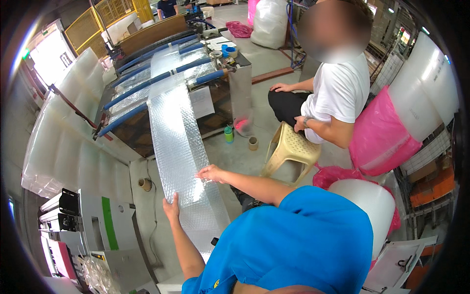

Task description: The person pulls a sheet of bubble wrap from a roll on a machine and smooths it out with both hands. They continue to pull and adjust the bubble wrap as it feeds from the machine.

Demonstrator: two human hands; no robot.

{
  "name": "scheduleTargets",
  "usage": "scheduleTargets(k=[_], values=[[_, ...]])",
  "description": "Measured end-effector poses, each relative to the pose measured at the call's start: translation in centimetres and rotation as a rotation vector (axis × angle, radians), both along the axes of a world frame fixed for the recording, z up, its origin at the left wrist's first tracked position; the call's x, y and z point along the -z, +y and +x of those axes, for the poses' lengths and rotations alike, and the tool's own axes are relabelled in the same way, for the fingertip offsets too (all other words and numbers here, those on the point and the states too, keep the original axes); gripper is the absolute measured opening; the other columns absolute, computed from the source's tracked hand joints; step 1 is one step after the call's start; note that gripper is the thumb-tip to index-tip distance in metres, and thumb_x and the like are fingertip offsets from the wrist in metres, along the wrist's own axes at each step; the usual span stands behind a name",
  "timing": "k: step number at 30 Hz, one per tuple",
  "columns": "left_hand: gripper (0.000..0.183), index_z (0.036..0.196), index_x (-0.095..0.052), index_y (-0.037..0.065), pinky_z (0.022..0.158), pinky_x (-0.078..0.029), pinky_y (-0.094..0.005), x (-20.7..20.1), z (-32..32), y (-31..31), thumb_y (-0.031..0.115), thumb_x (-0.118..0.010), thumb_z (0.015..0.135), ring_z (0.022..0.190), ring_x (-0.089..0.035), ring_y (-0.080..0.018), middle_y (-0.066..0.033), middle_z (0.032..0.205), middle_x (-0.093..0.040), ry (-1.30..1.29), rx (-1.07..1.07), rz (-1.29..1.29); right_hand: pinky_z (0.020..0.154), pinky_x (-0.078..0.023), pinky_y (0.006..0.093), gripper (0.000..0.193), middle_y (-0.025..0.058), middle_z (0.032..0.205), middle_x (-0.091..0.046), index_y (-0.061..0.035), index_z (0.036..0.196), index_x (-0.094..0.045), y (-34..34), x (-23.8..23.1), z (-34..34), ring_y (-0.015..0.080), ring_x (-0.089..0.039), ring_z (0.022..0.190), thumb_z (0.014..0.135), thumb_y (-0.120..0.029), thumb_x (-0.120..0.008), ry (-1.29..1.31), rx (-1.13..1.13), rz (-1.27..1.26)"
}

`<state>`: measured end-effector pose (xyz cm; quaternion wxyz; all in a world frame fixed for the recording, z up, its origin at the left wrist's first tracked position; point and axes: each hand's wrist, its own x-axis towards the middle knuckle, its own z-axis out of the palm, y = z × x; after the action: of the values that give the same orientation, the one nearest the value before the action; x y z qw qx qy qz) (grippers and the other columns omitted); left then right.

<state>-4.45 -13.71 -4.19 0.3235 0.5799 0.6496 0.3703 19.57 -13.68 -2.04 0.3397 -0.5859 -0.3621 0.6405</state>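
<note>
A long strip of clear bubble wrap (pixel 171 130) runs down from a machine with blue rollers (pixel 161 78) towards my body. My left hand (pixel 171 207) grips the strip's left edge, its thumb lying on top and the other fingers mostly hidden. On the opposite side, a little farther up, my right hand (pixel 210 173) is closed in a pinch at the wrap near its right edge. Between my hands the strip is stretched out and shiny, and its near end passes down beside my blue shirt.
A seated person (pixel 338 93) in a white shirt is at the right, on a beige plastic stool (pixel 293 149). A green bottle (pixel 228 134) and a cardboard core (pixel 253 143) stand on the floor. Large wrap rolls (pixel 68 132) line the left; a white machine (pixel 112 225) stands near left.
</note>
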Motion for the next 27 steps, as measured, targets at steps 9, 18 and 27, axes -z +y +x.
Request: scheduleTargets(k=[9, 18, 27], values=[[0.049, 0.095, -0.05, -0.004, 0.074, -0.041, -0.0334, 5.1, -0.8, 0.4, 0.034, -0.062, 0.068, 0.082, -0.055, -0.0252, -0.0177, 0.088, -0.057, -0.003, -0.105, -0.04, 0.053, -0.041, 0.0221, 0.017, 0.0032, 0.062, -0.058, -0.003, 0.069, -0.061, -0.2, 2.2, -0.9, 0.0083, -0.051, 0.057, 0.063, -0.018, -0.068, -0.068, 0.182, 0.094], [0.047, 0.09, -0.053, -0.003, 0.072, -0.042, -0.0367, 10.6, 0.1, 0.0, 0.039, -0.057, 0.07, 0.083, -0.055, -0.0325, -0.0202, 0.084, -0.057, 0.14, -0.085, -0.388, 0.049, -0.04, 0.0271, 0.022, 0.0045, 0.056, -0.057, -0.0031, 0.066, -0.062, -0.3, 8.1, 0.7, 0.0106, -0.049, 0.051, 0.061, -0.024, -0.067, -0.39, 0.031, 0.082], [0.052, 0.098, -0.05, -0.004, 0.08, -0.039, -0.039, 7.2, 4.1, 10.4, 0.042, -0.05, 0.074, 0.095, -0.049, -0.0351, -0.0229, 0.098, -0.052, 0.316, -0.038, -0.48, 0.048, -0.039, 0.0267, 0.021, 0.0043, 0.057, -0.056, -0.0041, 0.064, -0.061, 9.7, 9.5, 3.3, 0.0094, -0.048, 0.05, 0.063, -0.025, -0.068, -0.454, 0.129, 0.172]])
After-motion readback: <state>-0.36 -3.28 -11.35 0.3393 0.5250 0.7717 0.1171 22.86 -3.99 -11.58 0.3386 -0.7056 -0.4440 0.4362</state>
